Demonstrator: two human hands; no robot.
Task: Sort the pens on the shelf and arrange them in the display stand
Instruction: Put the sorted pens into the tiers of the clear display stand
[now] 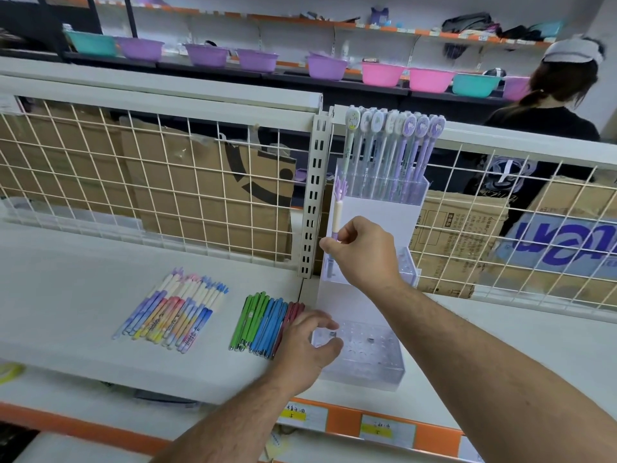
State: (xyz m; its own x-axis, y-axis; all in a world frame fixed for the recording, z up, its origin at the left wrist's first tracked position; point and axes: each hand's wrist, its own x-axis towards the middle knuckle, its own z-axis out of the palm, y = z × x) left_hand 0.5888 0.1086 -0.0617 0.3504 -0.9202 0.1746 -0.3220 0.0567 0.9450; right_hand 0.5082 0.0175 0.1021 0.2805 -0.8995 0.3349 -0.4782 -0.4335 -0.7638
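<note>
Smooth white shelf [83, 289], fanned pastel pens [173, 312], row of slim green, blue and red pens [263, 320], left hand [309, 342] grip curled on clear perforated acrylic display stand [367, 370] corner, right hand [362, 252] grip pinching upright tuft-topped lilac pen [337, 213] at stand's left edge.

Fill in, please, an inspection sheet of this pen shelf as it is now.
Surface: white shelf, bearing loose pens.
Job's things: pastel pens and green, blue and red pens lie in two lots; display stand has pens standing in its top tier.
Clutter: cardboard boxes behind the wire grid.
Hands: left hand holds the stand's lower corner; right hand pinches a purple-topped pen, nearly upright.
Cables: nothing seen.
Surroundings: coloured basins in a row beyond; a person at right.
</note>
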